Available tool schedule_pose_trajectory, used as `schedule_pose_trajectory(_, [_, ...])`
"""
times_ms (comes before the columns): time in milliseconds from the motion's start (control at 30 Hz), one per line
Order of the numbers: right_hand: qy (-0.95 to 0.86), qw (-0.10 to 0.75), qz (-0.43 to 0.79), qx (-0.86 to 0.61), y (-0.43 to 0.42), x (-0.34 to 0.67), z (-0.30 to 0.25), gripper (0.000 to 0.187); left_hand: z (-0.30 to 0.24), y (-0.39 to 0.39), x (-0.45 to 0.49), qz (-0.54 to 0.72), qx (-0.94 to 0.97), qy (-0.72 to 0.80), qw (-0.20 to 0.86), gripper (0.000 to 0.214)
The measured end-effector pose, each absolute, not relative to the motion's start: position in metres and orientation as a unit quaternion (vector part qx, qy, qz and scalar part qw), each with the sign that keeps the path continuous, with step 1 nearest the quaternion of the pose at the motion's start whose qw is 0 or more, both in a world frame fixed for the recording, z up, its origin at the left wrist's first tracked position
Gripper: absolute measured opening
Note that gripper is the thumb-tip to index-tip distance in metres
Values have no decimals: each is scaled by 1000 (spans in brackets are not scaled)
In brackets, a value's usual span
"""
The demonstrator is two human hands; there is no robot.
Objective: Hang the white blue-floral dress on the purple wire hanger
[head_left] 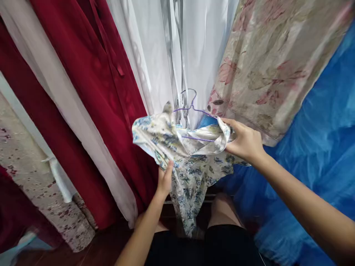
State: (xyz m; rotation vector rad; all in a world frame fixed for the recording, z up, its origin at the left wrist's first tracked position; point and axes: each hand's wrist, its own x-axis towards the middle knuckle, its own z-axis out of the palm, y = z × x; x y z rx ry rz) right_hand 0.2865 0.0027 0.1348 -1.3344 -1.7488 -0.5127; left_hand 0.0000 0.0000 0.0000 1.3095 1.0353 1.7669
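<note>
A white blouse with a blue and yellow floral print (191, 173) hangs between my hands, its neckline facing up. A thin purple wire hanger (192, 106) sits partly inside it; the hook and upper arms stick out above the neck, and its lower bar shows through the opening. My left hand (165, 179) grips the front of the blouse at the lower left, thumb on top of the cloth. With fingers closed round the collar edge, my right hand (245, 140) holds the right side of the neckline. Some of its fingers are hidden behind the cloth.
Long dark red gowns (83, 74) hang at the left, beside a floral sequined fabric (55, 207). White satin (205, 48) with grey ribbons hangs behind the blouse. A beige floral garment (271, 70) and ruffled blue tulle (310, 147) fill the right. My knees are below.
</note>
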Motion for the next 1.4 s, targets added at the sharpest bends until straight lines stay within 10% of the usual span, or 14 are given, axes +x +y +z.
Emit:
schedule_pose_trajectory(267, [-796,427,-183,-389,-15,303,128,64,-41,-45,38,706,386,442,397,59])
schedule_pose_trajectory(467, [-524,754,47,-395,-73,234,38,12,-42,-82,60,717,322,447,426,59])
schedule_pose_trajectory(667, [-572,528,467,-420,-84,176,-28,46,-41,-93,56,670,379,443,460,62])
schedule_pose_trajectory(833, [-570,536,476,-401,-74,194,-18,45,-36,-94,41,618,451,462,448,63])
schedule_pose_trajectory(1033, [-552,477,541,-418,-91,210,-7,42,-46,-97,54,664,511,544,38,65])
schedule_pose_trajectory(1167, [-605,419,539,-410,-96,212,-1,40,-52,-95,78,544,653,512,125,5])
schedule_pose_trajectory(1400, [-536,514,543,-393,-38,226,75,38,-7,-94,89,331,811,468,118,25])
